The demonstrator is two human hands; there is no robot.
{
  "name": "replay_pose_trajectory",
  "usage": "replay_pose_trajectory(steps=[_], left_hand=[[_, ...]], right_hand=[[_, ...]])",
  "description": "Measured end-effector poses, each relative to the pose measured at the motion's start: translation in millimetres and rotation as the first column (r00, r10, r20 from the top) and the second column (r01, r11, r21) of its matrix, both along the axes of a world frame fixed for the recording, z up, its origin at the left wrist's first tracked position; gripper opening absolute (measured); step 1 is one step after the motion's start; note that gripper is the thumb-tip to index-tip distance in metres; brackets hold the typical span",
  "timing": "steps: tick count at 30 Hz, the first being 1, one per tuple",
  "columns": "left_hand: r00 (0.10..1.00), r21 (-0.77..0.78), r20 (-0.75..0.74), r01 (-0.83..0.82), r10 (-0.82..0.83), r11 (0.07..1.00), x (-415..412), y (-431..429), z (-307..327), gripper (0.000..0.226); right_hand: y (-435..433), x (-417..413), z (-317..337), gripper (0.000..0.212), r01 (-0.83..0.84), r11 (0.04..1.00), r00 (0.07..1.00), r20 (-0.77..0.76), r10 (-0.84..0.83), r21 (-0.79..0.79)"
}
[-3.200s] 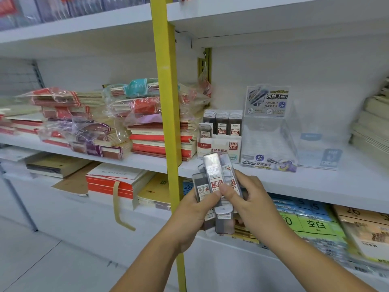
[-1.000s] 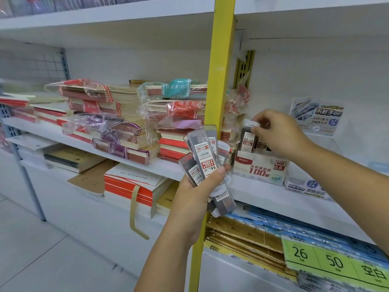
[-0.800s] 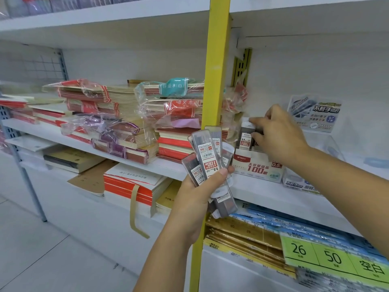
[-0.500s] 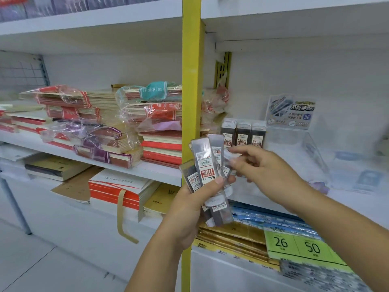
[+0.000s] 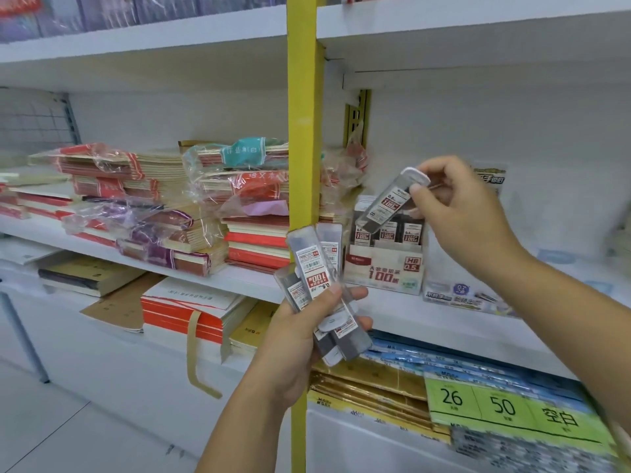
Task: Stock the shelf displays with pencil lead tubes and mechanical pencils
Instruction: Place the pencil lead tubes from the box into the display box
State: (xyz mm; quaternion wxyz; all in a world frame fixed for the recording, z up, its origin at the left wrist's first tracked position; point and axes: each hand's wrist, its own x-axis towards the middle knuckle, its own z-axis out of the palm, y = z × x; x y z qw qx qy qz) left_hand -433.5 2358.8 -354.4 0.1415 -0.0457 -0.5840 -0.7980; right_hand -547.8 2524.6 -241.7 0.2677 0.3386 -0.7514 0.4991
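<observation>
White shop shelf point(image 5: 426, 322), yellow post point(image 5: 304, 131) in front, wrapped notebook stacks point(image 5: 143, 206) at left. Cardboard display box point(image 5: 384, 271) on shelf right of post, standing tubes point(image 5: 411, 232) in it; front slots hard to read, seemingly free.

Risks: tilted tube entering crooked could topple standing ones; loose fan could slip while attention on box.

Left hand point(image 5: 297, 343): fingers and thumb wrapped round fan of tubes point(image 5: 312, 274), below box.

Right hand point(image 5: 457, 213): thumb and fingertips pinching single tube point(image 5: 386, 206) near white cap, tilted, just above box.
</observation>
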Motion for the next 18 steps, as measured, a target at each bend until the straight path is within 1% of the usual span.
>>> replay_pose_trajectory(steps=[3, 5, 7, 10, 11, 14, 16, 18], left_hand=[[1.0, -0.041, 0.009, -0.009, 0.01, 0.999, 1, -6, -2, 0.03], [1.0, -0.062, 0.021, -0.008, 0.01, 0.998, 1, -10, -4, 0.024], [0.999, -0.081, 0.028, -0.013, 0.016, 0.997, 1, -13, -5, 0.031], [1.0, -0.111, 0.019, -0.015, 0.017, 0.994, 0, -15, -5, 0.044], [1.0, -0.121, 0.018, -0.015, 0.017, 0.993, 0, -15, -5, 0.048], [1.0, -0.13, 0.027, -0.009, 0.012, 0.991, 0, -16, -5, 0.051], [0.999, -0.129, 0.035, -0.008, 0.013, 0.992, 0, -16, -5, 0.051], [0.999, -0.137, 0.041, -0.01, 0.016, 0.991, 1, -16, -5, 0.056]], right_hand=[[-19, -13, 3, 0.009, 0.133, 0.963, 0.979, -0.184, -0.09, 0.235], [-28, -21, 0, 0.011, 0.198, 0.926, 0.958, -0.263, -0.113, 0.322], [-35, -29, -1, 0.016, 0.211, 0.903, 0.959, -0.257, -0.118, 0.374], [-42, -40, -3, 0.025, 0.204, 0.882, 0.973, -0.184, -0.136, 0.424], [-44, -43, -5, 0.024, 0.218, 0.875, 0.97, -0.19, -0.148, 0.433], [-47, -51, -12, 0.021, 0.334, 0.814, 0.931, -0.302, -0.205, 0.475], [-46, -53, -17, 0.028, 0.39, 0.774, 0.913, -0.318, -0.255, 0.499], [-43, -53, -19, 0.035, 0.41, 0.749, 0.908, -0.312, -0.28, 0.52]])
